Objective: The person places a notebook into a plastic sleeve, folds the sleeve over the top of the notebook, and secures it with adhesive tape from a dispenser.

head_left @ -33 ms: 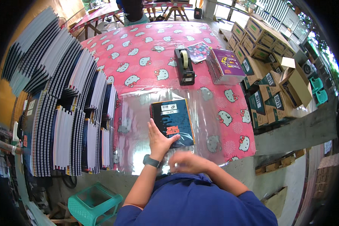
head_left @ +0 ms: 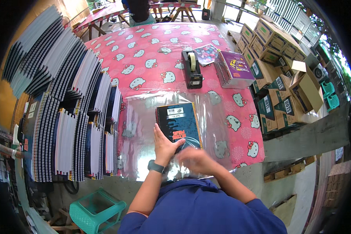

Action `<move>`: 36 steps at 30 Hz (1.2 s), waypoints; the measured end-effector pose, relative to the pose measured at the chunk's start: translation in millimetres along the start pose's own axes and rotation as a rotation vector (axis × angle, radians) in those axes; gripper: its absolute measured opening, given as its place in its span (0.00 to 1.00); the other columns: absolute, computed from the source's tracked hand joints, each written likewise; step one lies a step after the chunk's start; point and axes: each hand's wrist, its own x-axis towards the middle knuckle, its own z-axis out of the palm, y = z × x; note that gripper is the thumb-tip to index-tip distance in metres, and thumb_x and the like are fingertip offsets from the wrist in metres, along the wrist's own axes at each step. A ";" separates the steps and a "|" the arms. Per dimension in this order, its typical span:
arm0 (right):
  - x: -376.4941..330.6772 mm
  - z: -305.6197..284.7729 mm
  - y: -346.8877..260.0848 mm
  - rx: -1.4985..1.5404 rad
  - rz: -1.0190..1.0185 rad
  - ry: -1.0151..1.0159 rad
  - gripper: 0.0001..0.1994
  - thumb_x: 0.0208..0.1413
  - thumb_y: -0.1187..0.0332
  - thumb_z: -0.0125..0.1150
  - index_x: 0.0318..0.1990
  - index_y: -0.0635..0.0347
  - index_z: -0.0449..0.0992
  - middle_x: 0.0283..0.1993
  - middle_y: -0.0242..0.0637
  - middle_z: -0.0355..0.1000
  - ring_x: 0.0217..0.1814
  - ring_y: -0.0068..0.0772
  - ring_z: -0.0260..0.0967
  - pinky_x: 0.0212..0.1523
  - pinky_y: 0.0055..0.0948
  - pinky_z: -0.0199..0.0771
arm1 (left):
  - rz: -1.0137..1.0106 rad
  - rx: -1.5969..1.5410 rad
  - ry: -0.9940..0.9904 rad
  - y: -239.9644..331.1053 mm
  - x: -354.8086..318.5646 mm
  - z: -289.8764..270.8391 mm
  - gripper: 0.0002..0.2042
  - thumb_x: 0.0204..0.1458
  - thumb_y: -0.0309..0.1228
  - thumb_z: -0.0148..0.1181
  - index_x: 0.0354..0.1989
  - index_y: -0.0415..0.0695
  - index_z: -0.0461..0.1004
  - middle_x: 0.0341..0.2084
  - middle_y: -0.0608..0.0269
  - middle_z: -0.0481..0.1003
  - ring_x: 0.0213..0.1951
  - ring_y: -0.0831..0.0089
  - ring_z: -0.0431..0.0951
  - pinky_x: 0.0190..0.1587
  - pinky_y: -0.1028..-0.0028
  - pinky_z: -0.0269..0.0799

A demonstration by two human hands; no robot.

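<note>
Right hand has edged toward the notebook, seemingly curled.

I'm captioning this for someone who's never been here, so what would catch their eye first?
Probably the bright pink cat-print tablecloth filling the middle of the view. Next, the stacked notebooks along the left side, then the dark notebook near the cloth's front edge, with the left hand at its lower left and the blurred right hand by its bottom edge.
</note>
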 end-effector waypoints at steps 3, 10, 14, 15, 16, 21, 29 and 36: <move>7.0 -24.7 39.6 -0.153 0.363 0.595 0.15 0.50 0.73 0.58 0.46 0.62 0.72 0.48 0.46 0.71 0.48 0.32 0.69 0.50 0.29 0.68 | -0.037 -0.195 -0.042 -13.8 4.2 0.6 0.61 0.29 0.49 0.73 0.64 0.30 0.34 0.62 0.34 0.46 0.65 0.48 0.47 0.64 0.63 0.47; 20.0 -20.1 109.7 0.188 0.476 0.500 0.21 0.49 0.73 0.61 0.51 0.71 0.68 0.45 0.44 0.73 0.43 0.31 0.72 0.45 0.28 0.71 | -0.103 -0.144 -0.023 -27.5 3.9 -0.1 0.56 0.29 0.38 0.75 0.63 0.30 0.41 0.59 0.37 0.53 0.62 0.53 0.56 0.62 0.63 0.53; 35.2 -21.3 90.0 -0.326 0.658 0.352 0.26 0.45 0.64 0.66 0.52 0.63 0.69 0.56 0.50 0.65 0.61 0.41 0.59 0.59 0.35 0.59 | -0.156 -0.647 -0.191 -43.4 12.9 -26.4 0.45 0.24 0.22 0.74 0.56 0.37 0.52 0.48 0.49 0.68 0.49 0.64 0.71 0.51 0.68 0.68; 35.8 -20.7 87.5 -0.322 0.653 0.352 0.26 0.45 0.64 0.66 0.52 0.63 0.69 0.56 0.50 0.65 0.61 0.41 0.59 0.59 0.35 0.59 | -0.148 -0.592 -0.165 -37.8 8.9 -26.1 0.45 0.24 0.23 0.74 0.56 0.37 0.52 0.47 0.49 0.69 0.49 0.63 0.71 0.51 0.68 0.68; 34.9 -19.2 83.5 -0.325 0.466 0.422 0.25 0.48 0.60 0.63 0.53 0.61 0.69 0.61 0.50 0.59 0.65 0.43 0.51 0.63 0.38 0.52 | -0.139 -0.538 -0.141 -35.1 6.7 -26.4 0.45 0.24 0.23 0.74 0.56 0.37 0.53 0.46 0.49 0.69 0.49 0.63 0.71 0.51 0.68 0.67; -14.5 -52.8 118.9 -0.750 0.599 0.087 0.23 0.55 0.52 0.53 0.53 0.57 0.68 0.68 0.47 0.47 0.69 0.46 0.42 0.66 0.44 0.43 | -0.105 -0.531 -0.130 -40.9 10.1 -17.1 0.45 0.23 0.23 0.72 0.56 0.38 0.54 0.45 0.51 0.69 0.48 0.61 0.71 0.51 0.67 0.67; 24.8 -22.1 97.9 -0.291 0.435 0.576 0.19 0.56 0.60 0.52 0.48 0.66 0.71 0.47 0.49 0.70 0.53 0.50 0.61 0.52 0.40 0.62 | -0.229 -0.876 -0.183 -29.6 13.1 -17.2 0.36 0.34 0.26 0.69 0.54 0.38 0.56 0.42 0.56 0.70 0.43 0.67 0.73 0.47 0.71 0.70; 41.3 18.0 75.9 -0.760 0.470 0.407 0.30 0.52 0.59 0.57 0.56 0.75 0.58 0.56 0.51 0.62 0.58 0.51 0.56 0.57 0.42 0.58 | -0.354 -0.855 -0.126 -55.8 24.1 -14.8 0.31 0.39 0.36 0.70 0.50 0.36 0.62 0.42 0.55 0.73 0.42 0.70 0.74 0.45 0.72 0.70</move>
